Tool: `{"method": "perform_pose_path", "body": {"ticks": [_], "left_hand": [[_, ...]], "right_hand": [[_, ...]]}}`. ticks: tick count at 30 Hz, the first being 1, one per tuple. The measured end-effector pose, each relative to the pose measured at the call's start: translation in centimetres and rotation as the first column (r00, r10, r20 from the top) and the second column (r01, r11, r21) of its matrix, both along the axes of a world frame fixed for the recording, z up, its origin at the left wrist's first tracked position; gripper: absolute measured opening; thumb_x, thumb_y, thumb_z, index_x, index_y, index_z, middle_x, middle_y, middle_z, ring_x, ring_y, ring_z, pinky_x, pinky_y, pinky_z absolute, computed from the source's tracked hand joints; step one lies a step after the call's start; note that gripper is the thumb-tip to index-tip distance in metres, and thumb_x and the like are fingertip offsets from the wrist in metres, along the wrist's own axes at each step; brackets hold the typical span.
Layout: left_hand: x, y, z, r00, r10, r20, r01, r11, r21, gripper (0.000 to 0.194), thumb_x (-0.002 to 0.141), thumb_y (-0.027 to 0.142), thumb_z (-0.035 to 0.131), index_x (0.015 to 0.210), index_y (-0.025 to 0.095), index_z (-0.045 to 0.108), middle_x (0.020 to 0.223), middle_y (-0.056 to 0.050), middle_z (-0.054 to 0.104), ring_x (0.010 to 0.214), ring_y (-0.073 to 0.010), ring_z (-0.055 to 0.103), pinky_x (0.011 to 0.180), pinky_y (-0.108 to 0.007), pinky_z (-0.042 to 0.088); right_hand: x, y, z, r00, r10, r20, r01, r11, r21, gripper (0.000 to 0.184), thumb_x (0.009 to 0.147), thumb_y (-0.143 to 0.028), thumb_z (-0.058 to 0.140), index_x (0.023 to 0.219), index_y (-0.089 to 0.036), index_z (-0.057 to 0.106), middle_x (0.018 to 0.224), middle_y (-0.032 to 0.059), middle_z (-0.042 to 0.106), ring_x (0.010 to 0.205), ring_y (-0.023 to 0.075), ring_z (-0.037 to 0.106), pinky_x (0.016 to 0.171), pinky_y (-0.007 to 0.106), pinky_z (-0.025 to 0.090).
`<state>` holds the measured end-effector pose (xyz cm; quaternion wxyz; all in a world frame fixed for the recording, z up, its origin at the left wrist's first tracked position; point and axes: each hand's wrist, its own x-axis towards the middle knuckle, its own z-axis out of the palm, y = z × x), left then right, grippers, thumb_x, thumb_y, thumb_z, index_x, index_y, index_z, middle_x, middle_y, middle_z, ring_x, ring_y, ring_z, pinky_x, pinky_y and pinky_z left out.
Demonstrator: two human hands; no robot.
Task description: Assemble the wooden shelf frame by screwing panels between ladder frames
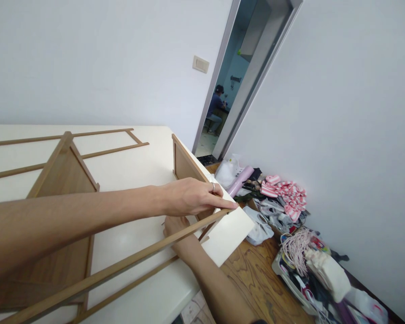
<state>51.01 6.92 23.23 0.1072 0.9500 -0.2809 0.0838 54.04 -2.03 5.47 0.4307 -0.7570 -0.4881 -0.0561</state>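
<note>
My left hand (194,196) reaches in from the left and is closed over the upper edge of a wooden end panel (189,164). Its index finger lies stretched along the end of a long wooden rail (131,256), where rail and panel meet at the corner. Below that rail, my right hand (177,227) is curled closed on the inner side of the panel, partly hidden by the rail. A tiny thin tip shows at its fingers, too small to name. Another wooden panel (76,180) stands upright under my left forearm.
A wooden ladder-like frame (138,137) lies flat at the back of the white table (131,171). Bags, striped cloth (286,193) and a filled bin (290,281) line the wooden floor on the right. Through the doorway, a person (216,108) sits in another room.
</note>
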Motion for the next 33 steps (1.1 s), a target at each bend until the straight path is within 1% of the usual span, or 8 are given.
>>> {"method": "perform_pose_path", "body": {"ticks": [6,10,12,13,17,22,29,33], "left_hand": [[0.1,0.1,-0.5,0.998,-0.01,0.055,0.009,1.0,0.026,0.061,0.105,0.007,0.042,0.159,0.036,0.048,0.137,-0.008,0.065,0.108,-0.019,0.069,0.085,-0.026,0.056],[0.3,0.0,-0.8,0.996,-0.007,0.094,0.005,1.0,0.019,0.06,0.105,0.008,0.047,0.158,0.035,0.049,0.135,-0.007,0.066,0.107,-0.0187,0.069,0.08,-0.025,0.055],[0.3,0.0,-0.8,0.995,-0.004,0.096,0.002,1.0,0.02,0.06,0.105,0.008,0.048,0.158,0.035,0.05,0.135,-0.006,0.067,0.106,-0.0183,0.07,0.079,-0.024,0.055],[0.3,0.0,-0.8,0.995,-0.001,0.098,-0.001,1.0,0.022,0.059,0.105,0.008,0.048,0.157,0.035,0.05,0.135,-0.006,0.067,0.106,-0.0181,0.07,0.079,-0.024,0.055],[0.2,0.0,-0.8,0.993,0.006,0.116,-0.009,1.0,0.019,0.058,0.105,0.01,0.049,0.156,0.036,0.052,0.133,-0.007,0.068,0.104,-0.0179,0.071,0.078,-0.023,0.056],[0.4,0.0,-1.0,0.994,-0.006,0.113,0.007,1.0,-0.006,0.059,0.103,0.009,0.053,0.156,0.035,0.052,0.135,-0.007,0.068,0.106,-0.0189,0.071,0.081,-0.024,0.056],[0.4,0.1,-1.4,0.992,0.008,0.124,-0.003,0.999,-0.04,0.057,0.104,0.012,0.053,0.154,0.039,0.053,0.136,-0.006,0.067,0.106,-0.0189,0.072,0.083,-0.025,0.057],[0.3,0.1,-1.3,0.993,0.007,0.115,-0.001,0.999,-0.052,0.055,0.104,0.013,0.052,0.153,0.037,0.054,0.134,-0.005,0.068,0.105,-0.0186,0.073,0.083,-0.025,0.057]], "right_hand": [[-1.8,-5.5,2.8,0.963,0.268,0.011,-0.255,0.925,-0.281,0.005,0.095,-0.018,0.069,0.1,-0.02,0.071,0.097,0.003,0.07,0.085,0.0183,0.068,0.079,0.032,0.059],[-2.4,-9.9,6.7,0.929,0.366,-0.062,-0.362,0.859,-0.363,0.011,0.097,-0.015,0.066,0.1,-0.025,0.07,0.093,-0.0014,0.069,0.084,0.0149,0.069,0.078,0.024,0.057],[-2.3,-11.8,8.8,0.884,0.424,-0.194,-0.467,0.799,-0.378,0.011,0.101,-0.018,0.062,0.103,-0.024,0.071,0.098,0.0004,0.069,0.09,0.0145,0.07,0.08,0.021,0.056],[-2.0,-12.6,9.7,0.881,0.417,-0.223,-0.472,0.8,-0.371,0.012,0.103,-0.02,0.06,0.104,-0.024,0.071,0.099,0.0013,0.07,0.092,0.0147,0.07,0.082,0.022,0.056],[-0.4,-15.8,11.8,0.922,0.321,-0.218,-0.371,0.892,-0.259,0.014,0.107,-0.023,0.057,0.104,-0.024,0.071,0.101,0.0025,0.073,0.094,0.014,0.07,0.085,0.021,0.055],[2.0,-17.8,12.4,0.987,0.09,-0.13,-0.098,0.993,-0.059,0.013,0.103,-0.026,0.064,0.114,-0.027,0.07,0.091,-0.0016,0.076,0.08,0.0113,0.073,0.076,0.018,0.056],[2.9,-17.4,12.0,0.992,-0.078,-0.103,0.086,0.994,0.068,0.011,0.102,-0.029,0.065,0.105,-0.026,0.075,0.087,-0.0007,0.078,0.074,0.0122,0.074,0.068,0.019,0.059],[2.4,-16.8,11.9,0.988,-0.14,-0.064,0.148,0.978,0.146,0.01,0.102,-0.028,0.066,0.106,-0.027,0.074,0.093,-0.0007,0.079,0.079,0.0126,0.076,0.074,0.021,0.061]]}}
